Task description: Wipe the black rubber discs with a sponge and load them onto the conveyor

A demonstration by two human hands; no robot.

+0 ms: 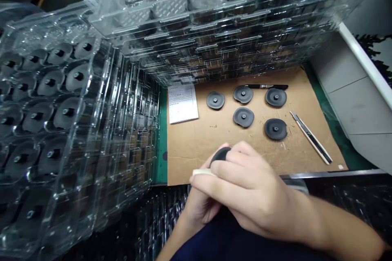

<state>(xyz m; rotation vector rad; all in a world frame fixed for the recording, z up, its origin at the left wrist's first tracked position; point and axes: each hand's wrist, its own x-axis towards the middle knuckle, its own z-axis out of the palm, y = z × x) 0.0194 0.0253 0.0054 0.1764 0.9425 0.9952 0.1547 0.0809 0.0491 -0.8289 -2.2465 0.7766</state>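
Low in the middle of the view, my two hands are together at the front edge of the cardboard. My left hand [199, 206], mostly hidden behind the right, is closed on a black rubber disc [221, 155], whose dark rim shows above the fingers. Over it, my right hand [251, 183] is curled around a slim cream-coloured tool [203, 171]; only its end sticks out by the thumb, so its kind is hidden. Several similar discs, each with a small central stud, lie on the cardboard beyond, among them a notched disc [276, 129].
A cardboard sheet [202, 147] covers the green bench. On it are a white utility knife [310, 137], a black pen [266, 86] and a printed paper [183, 106]. Clear plastic trays are stacked high at the back [214, 28] and left [122, 130]; the left stack's top holds black discs.
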